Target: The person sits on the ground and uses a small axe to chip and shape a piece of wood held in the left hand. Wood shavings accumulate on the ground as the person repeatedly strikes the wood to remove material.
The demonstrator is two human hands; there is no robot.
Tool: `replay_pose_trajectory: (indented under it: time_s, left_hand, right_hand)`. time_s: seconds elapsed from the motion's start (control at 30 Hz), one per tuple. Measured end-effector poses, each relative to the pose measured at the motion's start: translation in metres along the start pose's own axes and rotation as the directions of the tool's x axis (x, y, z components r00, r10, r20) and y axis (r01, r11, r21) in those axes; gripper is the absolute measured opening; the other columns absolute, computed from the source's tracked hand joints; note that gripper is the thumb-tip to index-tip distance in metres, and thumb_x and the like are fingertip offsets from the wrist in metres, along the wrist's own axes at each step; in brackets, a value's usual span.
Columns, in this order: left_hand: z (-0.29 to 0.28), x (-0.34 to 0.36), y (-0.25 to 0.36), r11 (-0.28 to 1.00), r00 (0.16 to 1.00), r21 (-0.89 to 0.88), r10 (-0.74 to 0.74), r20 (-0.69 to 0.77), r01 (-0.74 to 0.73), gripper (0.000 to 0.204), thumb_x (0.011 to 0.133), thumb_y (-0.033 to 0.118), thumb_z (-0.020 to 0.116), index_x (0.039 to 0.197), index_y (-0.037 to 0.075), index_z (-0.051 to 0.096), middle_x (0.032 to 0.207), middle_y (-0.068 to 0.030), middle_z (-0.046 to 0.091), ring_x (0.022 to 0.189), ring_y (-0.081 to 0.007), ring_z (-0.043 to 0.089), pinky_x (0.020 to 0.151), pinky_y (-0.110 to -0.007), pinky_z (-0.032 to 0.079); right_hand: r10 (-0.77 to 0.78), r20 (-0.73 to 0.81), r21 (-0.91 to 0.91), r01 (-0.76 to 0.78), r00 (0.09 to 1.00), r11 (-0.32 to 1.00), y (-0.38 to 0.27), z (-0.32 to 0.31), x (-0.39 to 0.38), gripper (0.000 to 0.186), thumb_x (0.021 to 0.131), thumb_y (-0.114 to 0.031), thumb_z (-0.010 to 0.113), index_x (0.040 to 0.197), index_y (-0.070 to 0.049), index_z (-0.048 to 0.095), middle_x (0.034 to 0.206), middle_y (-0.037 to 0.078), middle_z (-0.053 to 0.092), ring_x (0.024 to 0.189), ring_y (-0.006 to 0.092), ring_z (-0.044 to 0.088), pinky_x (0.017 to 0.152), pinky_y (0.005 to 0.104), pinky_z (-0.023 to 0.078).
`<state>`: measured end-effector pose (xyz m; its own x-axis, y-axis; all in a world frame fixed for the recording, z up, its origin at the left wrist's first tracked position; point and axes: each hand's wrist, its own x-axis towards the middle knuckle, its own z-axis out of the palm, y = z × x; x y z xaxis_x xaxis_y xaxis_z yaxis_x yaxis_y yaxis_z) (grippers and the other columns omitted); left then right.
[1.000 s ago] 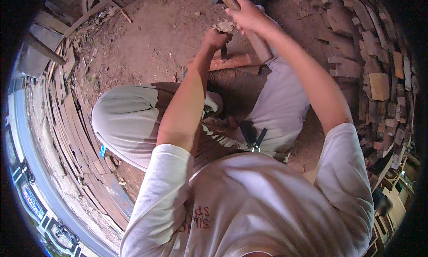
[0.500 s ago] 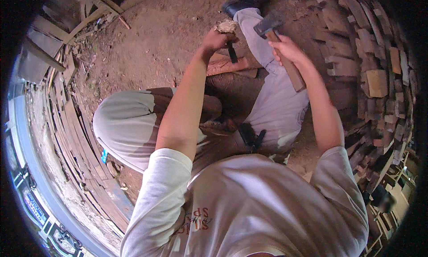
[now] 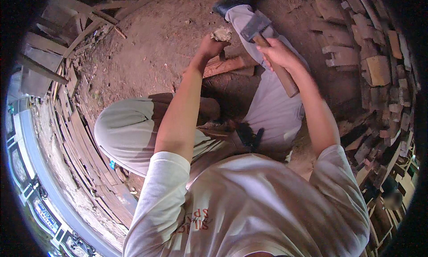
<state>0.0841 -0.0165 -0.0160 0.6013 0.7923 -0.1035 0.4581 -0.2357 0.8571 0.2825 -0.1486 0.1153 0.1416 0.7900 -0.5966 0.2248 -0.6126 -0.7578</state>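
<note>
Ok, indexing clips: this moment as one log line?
left hand: grips frayed-topped tool; right hand: grips hammer-like tool; reddish wood: near left hand

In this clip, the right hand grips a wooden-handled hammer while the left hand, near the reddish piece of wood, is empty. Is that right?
Not quite: the left hand isn't empty. The head view shows it closed around a tool with a pale, frayed top. The right hand does grip the wooden-handled hammer.

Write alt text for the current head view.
A right hand grips a wooden-handled, hammer-like tool, while the left hand holds a chisel-like tool with a frayed, pale top over a reddish wood piece. Stacked wood pieces line the right side.
</note>
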Motion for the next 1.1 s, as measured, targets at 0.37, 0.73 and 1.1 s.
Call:
replay_pose_trajectory:
  time_s: [0.37,0.73,1.1]
  left_hand:
    - [0.002,-0.006,0.033,0.981,0.964,0.073,0.163,0.209,-0.182,0.032,0.082,0.019,0.067,0.111,0.008,0.064,0.102,-0.0109,0.069,0.094,-0.0252,0.065,0.082,-0.04,0.051]
    - [0.029,0.004,-0.012,0.99,0.954,-0.093,0.131,0.268,-0.11,0.036,0.082,0.021,0.064,0.115,0.008,0.062,0.107,-0.0121,0.068,0.097,-0.025,0.064,0.085,-0.038,0.049]
    - [0.031,-0.002,0.015,0.993,0.973,-0.095,0.093,0.21,-0.074,0.035,0.08,0.018,0.06,0.113,0.006,0.061,0.105,-0.0131,0.068,0.091,-0.0282,0.064,0.082,-0.041,0.05]
  right_hand:
    - [-0.391,-0.267,-0.415,0.261,0.881,0.871,0.007,0.041,0.02,0.041,0.093,-0.029,0.057,0.124,-0.005,0.046,0.066,0.004,0.053,0.045,0.0141,0.051,0.038,0.0315,0.043]
    - [-0.141,-0.194,-0.3,0.078,0.971,0.951,-0.018,0.033,0.012,0.035,0.093,-0.025,0.056,0.118,-0.003,0.045,0.068,0.01,0.057,0.046,0.018,0.055,0.039,0.0343,0.046]
    - [-0.082,-0.181,-0.233,0.038,0.98,0.972,-0.02,0.038,-0.023,0.037,0.093,-0.025,0.056,0.121,-0.003,0.045,0.069,0.008,0.055,0.043,0.0157,0.052,0.037,0.0321,0.043]
